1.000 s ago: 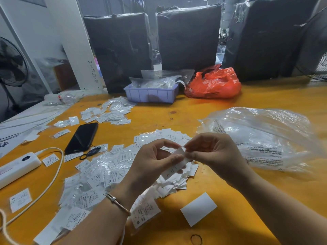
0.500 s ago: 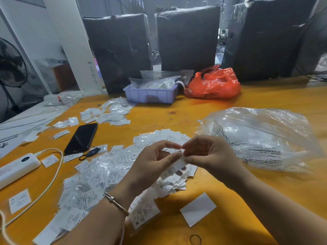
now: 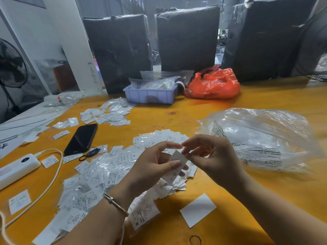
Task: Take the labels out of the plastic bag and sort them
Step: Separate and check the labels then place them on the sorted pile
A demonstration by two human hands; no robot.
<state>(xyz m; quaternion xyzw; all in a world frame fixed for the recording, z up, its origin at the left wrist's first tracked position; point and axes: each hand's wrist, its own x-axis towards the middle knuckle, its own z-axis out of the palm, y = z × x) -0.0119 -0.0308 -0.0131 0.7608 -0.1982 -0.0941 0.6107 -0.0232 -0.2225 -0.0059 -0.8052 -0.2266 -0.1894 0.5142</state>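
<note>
My left hand (image 3: pixel 155 167) holds a small stack of white labels (image 3: pixel 177 167) between thumb and fingers, above the table. My right hand (image 3: pixel 212 156) pinches the top edge of that stack with thumb and forefinger. Below the hands lies a spread of many white labels (image 3: pixel 109 172), several in small clear sleeves. A big clear plastic bag (image 3: pixel 261 138) with printed text lies to the right of my right hand. A second heap of labels (image 3: pixel 109 114) sits farther back on the left.
On the orange table (image 3: pixel 265 191) lie a black phone (image 3: pixel 81 138), a white power bank (image 3: pixel 16 167) with cable, a blank white card (image 3: pixel 198 209) and a rubber band (image 3: pixel 195 239). A lilac tray (image 3: pixel 150 95), a red bag (image 3: pixel 214 85) and black wrapped boxes (image 3: pixel 187 38) stand behind.
Both hands stay together over the pile. My right fingers have shifted slightly on the top of the label stack; my left forefinger has lifted and straightened a little.
</note>
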